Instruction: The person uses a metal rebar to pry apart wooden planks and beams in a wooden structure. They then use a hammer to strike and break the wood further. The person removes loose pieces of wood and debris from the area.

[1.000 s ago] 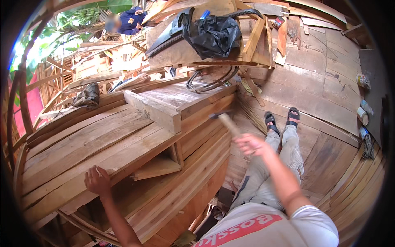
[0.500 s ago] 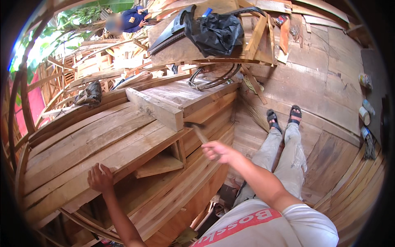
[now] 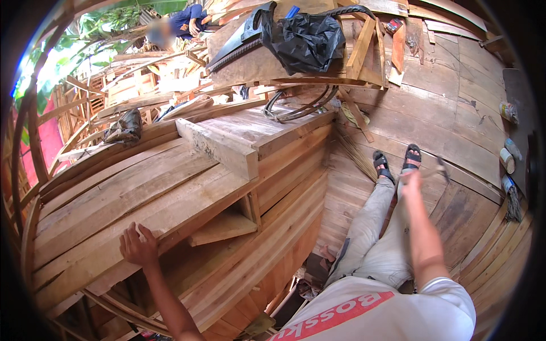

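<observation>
My right hand (image 3: 410, 183) is raised over my legs, closed around the handle of a hammer (image 3: 442, 170). The hammer's dark head points to the right, and motion blurs it a little. On the front edge of a planked wooden structure (image 3: 122, 196) lies my left hand (image 3: 138, 244), palm down with fingers apart and nothing held. A thick board (image 3: 219, 149) stands on edge across those planks, its near end at the structure's front. Below the front edge is an open wooden compartment (image 3: 223, 227).
Beyond the planks lies a coiled dark hose or cable (image 3: 298, 112). A handsaw (image 3: 242, 37) and a black plastic bag (image 3: 307, 42) rest on a wooden surface. A straw broom (image 3: 355, 156) lies near my sandals. Several containers (image 3: 508, 160) line the right side. Another person (image 3: 185, 21) is at far left.
My right hand has swung the hammer from beside the upright board to the right, over my legs. My left hand stays on the plank edge.
</observation>
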### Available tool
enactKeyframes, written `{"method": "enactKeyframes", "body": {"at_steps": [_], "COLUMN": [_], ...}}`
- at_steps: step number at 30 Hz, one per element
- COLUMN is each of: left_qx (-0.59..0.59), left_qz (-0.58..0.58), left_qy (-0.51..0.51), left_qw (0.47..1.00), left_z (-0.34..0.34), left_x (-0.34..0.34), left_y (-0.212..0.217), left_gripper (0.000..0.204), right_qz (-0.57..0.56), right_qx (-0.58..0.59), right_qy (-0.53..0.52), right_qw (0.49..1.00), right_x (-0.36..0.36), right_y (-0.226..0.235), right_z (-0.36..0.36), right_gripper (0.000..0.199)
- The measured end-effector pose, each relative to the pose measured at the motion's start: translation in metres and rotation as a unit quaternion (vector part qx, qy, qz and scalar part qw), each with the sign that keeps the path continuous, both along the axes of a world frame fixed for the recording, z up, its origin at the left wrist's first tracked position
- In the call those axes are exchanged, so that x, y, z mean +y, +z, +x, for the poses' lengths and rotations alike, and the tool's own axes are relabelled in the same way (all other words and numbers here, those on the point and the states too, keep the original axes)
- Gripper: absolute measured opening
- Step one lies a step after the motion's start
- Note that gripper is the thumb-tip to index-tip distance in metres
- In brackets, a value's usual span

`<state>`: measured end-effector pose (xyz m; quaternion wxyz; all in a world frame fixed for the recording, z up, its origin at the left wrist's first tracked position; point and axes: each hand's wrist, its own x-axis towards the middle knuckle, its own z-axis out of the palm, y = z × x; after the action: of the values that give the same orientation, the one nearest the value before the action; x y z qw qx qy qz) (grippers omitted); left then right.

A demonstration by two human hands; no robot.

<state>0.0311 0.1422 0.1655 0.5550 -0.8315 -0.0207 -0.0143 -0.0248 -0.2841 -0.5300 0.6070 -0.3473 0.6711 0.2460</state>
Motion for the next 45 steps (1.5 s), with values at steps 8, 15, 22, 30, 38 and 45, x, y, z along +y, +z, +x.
{"method": "enactKeyframes", "body": {"at_steps": [8,15,22,30,38,45], "left_qx": [0.022,0.0,-0.015,0.009,-0.006,-0.015], "left_qz": [0.053,0.019,0.013,0.028,0.01,0.007], "left_qy": [-0.047,0.004,-0.008,-0.009,-0.035,0.011], "left_qw": [0.997,1.0,1.0,1.0,0.999,1.0], "left_z": [-0.009,-0.011,-0.004,-0.01,-0.005,-0.003], "left_x": [0.011,0.008,0.005,0.001,0.008,0.0], "left_y": [0.005,0.002,0.002,0.007,0.0,0.007], "left_gripper": [0.016,0.017,0.017,0.018,0.016,0.021], "right_qz": [0.701,0.224,0.137,0.544,-0.024,0.543], "right_qx": [-0.048,-0.081,-0.097,-0.024,-0.08,-0.062], "right_qy": [0.183,0.034,0.111,0.263,-0.045,0.194], "right_qw": [0.687,0.971,0.98,0.797,0.996,0.815], "right_x": [0.18,-0.005,0.143,0.074,-0.042,0.197], "right_y": [0.259,0.097,0.104,0.2,0.037,0.261], "right_z": [0.039,0.063,-0.013,0.066,0.035,0.03], "right_gripper": [0.015,0.01,0.017,0.012,0.008,0.014]}}
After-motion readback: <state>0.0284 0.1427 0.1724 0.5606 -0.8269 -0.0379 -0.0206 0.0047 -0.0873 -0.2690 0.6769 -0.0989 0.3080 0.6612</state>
